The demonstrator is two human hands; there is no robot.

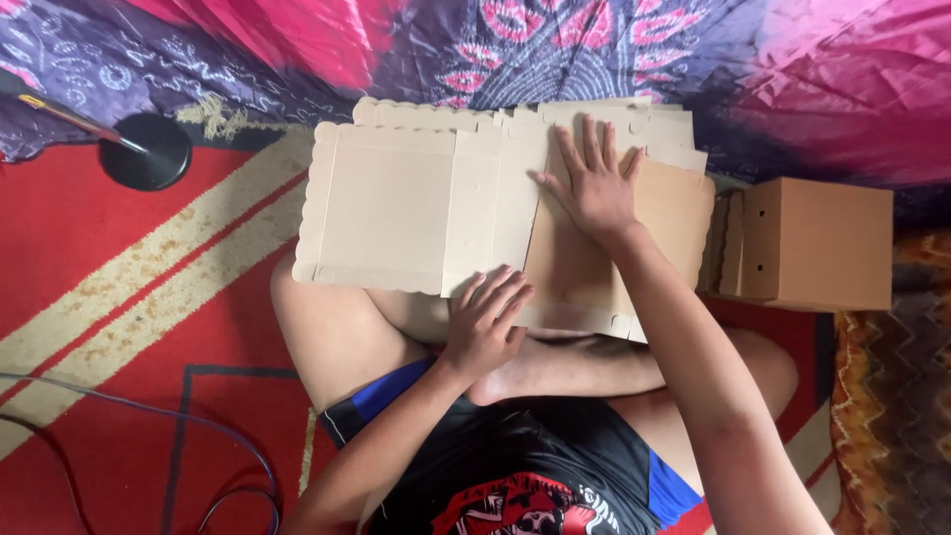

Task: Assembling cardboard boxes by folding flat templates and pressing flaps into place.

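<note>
A flat, unfolded brown cardboard box blank with scalloped edges lies across my crossed legs, on top of a stack of similar blanks. My right hand presses flat on the right part of the blank, fingers spread. At the near edge my left hand rests with its fingers bent over the cardboard's border. Neither hand lifts anything.
A folded-up brown cardboard box stands on the right beside the stack. A round black stand base with a thin rod sits at the far left on the red patterned carpet. A cable loops at the lower left. Pink and purple cloth hangs behind.
</note>
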